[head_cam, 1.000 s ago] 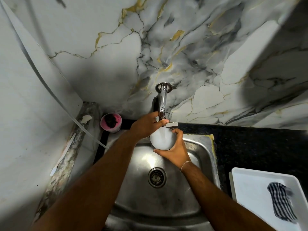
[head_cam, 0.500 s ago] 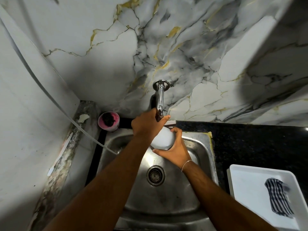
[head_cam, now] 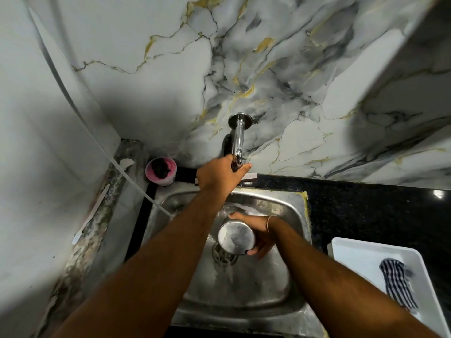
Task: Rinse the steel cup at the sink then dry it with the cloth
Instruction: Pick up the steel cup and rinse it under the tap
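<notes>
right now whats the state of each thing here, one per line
steel cup: tipped bottom toward the camera, held over the drain
right hand: grip closed around the cup
left hand: grip on the tap
tap: flow hard to tell
sink: wet
striped cloth: crumpled in the white tray, untouched
pink tub: open, dark contents

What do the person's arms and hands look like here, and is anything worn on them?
Both forearms are bare up to the bottom edge of the picture: no sleeves and no gloves show. The left hand wears nothing that can be seen. The right hand has a thin pale bracelet around its wrist. No rings show on the fingers in view.
</notes>
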Available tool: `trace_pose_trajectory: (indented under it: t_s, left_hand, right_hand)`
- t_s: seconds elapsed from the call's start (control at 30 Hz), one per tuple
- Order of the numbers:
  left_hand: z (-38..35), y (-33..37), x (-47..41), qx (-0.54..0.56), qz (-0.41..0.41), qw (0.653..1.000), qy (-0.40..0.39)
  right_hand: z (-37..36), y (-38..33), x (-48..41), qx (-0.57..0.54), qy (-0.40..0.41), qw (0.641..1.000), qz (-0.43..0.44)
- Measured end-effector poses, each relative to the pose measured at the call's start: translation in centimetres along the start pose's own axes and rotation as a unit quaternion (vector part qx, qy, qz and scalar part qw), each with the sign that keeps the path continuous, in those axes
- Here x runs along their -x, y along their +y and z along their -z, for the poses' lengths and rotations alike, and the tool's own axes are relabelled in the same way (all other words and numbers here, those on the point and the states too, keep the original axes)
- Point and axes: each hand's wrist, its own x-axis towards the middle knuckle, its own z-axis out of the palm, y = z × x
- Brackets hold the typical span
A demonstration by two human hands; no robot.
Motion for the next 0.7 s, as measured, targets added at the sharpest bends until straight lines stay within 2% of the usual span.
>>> trace_pose_trajectory:
  t_s: [0.1, 0.3, 0.37, 0.5, 0.6, 0.7]
  left_hand:
    - [-0.1, 0.1, 0.1, 0.008, 0.006, 1.000, 0.001]
    - [-0.8, -0.1, 0.1, 0.014, 0.017, 1.000, 0.002]
    - [-0.9, -0.2, 0.3, 0.020, 0.018, 1.000, 0.000]
    - [-0.6, -0.1, 0.1, 0.024, 0.029, 0.999, -0.018]
    - [-0.6, 0.1, 0.3, 0.016, 0.029, 0.999, -0.028]
    - [-0.6, 0.2, 0.2, 0.009, 0.037, 0.998, -0.041]
  right_hand:
    - [0.7, 0.2, -0.1, -0.009, 0.003, 1.000, 0.003]
    - [1.1, 1.8, -0.2, -0.134, -0.013, 0.991, -0.003]
    - [1.0, 2.1, -0.1, -0.122, -0.010, 0.992, -0.008]
    - [1.1, 3.1, 0.0, -0.176, -0.025, 0.984, 0.019]
    - [0.8, 4.3, -0.3, -0.198, 0.006, 0.979, 0.046]
    - [1.0, 4.9, -0.1, -0.250, 0.001, 0.967, 0.053]
